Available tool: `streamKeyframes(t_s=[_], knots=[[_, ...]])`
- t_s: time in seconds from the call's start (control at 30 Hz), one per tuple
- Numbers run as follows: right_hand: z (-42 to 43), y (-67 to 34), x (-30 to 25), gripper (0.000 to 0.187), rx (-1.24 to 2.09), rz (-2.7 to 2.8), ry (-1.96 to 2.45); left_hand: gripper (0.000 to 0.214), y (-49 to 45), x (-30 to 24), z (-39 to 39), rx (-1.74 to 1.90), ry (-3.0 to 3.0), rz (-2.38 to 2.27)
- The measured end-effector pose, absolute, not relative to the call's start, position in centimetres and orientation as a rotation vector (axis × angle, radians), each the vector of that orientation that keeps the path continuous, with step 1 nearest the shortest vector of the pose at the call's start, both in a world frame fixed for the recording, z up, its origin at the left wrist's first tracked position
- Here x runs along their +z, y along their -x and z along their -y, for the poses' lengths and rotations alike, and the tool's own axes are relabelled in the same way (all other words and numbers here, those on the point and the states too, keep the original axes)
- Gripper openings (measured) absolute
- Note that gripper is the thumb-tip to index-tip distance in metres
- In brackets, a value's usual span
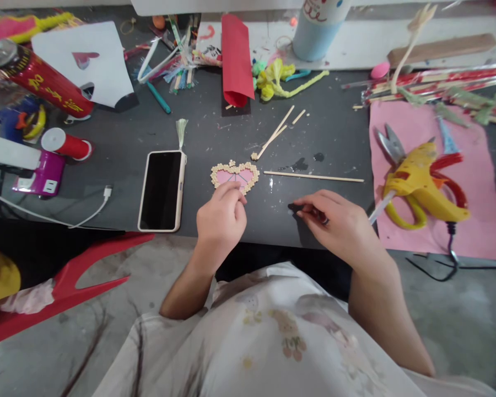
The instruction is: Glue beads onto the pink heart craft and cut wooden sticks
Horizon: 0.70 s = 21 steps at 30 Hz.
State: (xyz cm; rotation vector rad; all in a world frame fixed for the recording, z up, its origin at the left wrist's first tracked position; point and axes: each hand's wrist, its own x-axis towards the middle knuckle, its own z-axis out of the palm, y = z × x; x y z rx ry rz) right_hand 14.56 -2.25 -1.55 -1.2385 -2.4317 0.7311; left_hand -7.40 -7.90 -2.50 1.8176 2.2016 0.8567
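A heart-shaped craft piece with a pink middle and a beaded-looking cream rim lies on the dark table. Thin dark lines cross its pink face. My left hand is closed, its curled fingers on the lower part of the heart and covering some of it. To the right, my right hand pinches a small dark object, mostly hidden by the fingers; its kind does not show. Between the hands and just above lies a long thin wooden stick. Shorter sticks lie beyond the heart.
A phone lies left of my left hand. On a pink sheet at right rest a yellow glue gun and scissors. A red spray can, thread spool, red paper piece and bottle stand around.
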Motion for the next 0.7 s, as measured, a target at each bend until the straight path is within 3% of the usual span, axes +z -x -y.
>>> streamKeyframes(t_s=[0.7], knots=[[2.5, -14.4, -1.9, 0.018, 0.756, 2.446, 1.211, 0.026, 7.6, -2.6, 9.3, 0.895, -1.823, -2.166]])
